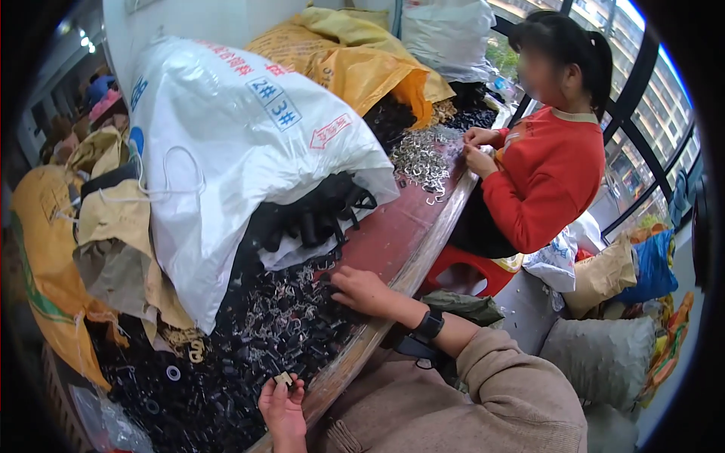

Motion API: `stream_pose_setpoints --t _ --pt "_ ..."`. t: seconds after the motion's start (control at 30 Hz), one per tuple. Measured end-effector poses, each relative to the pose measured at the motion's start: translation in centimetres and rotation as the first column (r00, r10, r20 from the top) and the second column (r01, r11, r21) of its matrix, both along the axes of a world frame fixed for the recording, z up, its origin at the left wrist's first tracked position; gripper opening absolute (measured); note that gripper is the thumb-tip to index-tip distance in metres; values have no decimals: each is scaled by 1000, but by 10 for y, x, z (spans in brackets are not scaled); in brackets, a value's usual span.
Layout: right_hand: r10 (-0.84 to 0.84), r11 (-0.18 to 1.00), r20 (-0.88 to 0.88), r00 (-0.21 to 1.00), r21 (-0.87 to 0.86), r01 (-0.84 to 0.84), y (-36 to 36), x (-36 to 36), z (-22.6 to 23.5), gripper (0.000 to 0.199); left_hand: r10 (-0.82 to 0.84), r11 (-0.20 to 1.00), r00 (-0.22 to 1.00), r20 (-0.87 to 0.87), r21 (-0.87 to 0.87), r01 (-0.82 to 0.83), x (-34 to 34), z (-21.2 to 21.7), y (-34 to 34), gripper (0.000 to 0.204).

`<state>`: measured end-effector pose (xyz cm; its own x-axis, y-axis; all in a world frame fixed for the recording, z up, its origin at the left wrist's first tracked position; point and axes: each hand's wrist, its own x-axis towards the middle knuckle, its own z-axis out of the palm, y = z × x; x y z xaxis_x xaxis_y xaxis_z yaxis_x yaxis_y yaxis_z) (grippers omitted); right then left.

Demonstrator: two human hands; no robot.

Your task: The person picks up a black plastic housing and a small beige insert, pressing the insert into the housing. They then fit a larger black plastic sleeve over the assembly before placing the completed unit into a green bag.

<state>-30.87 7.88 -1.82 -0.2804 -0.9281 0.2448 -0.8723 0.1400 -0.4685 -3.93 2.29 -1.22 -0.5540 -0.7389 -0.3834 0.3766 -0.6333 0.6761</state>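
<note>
My left hand (pixel 282 411), near the table's front edge, is closed on a small beige-and-black part (pixel 284 379), pinched between thumb and fingers. Its exact kind is too small to make out. My right hand (pixel 362 291) reaches over the right end of a pile of small black and silvery parts (pixel 291 325). Its fingers are bent and spread apart at the pile's edge, and I see nothing held between them. A black watch (pixel 430 325) sits on my right wrist. More black parts (pixel 204 404) cover the table to the left of my left hand.
A big white woven sack (pixel 226 151) lies open, spilling black pieces (pixel 310 226). Yellow sacks (pixel 362 72) stand behind it. A co-worker in a red top (pixel 555 170) handles something beside a heap of silvery hooks (pixel 423 162). The reddish tabletop (pixel 385 230) has a worn wooden edge (pixel 355 351).
</note>
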Motion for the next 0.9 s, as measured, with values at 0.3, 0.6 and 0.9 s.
stream_pose_setpoints --t 0.3,0.6,0.9 --pt "18 999 -132 991 -30 -22 -6 3 -6 23 4 998 1000 19 -58 -3 1 -4 -4 19" --pt "66 997 -188 980 -27 -73 -2 5 -6 18 38 995 998 40 -90 -34 2 -1 -2 19" --pt "77 990 778 624 -134 45 -3 32 24 14 -46 999 999 -8 -15 46 0 5 4 19"
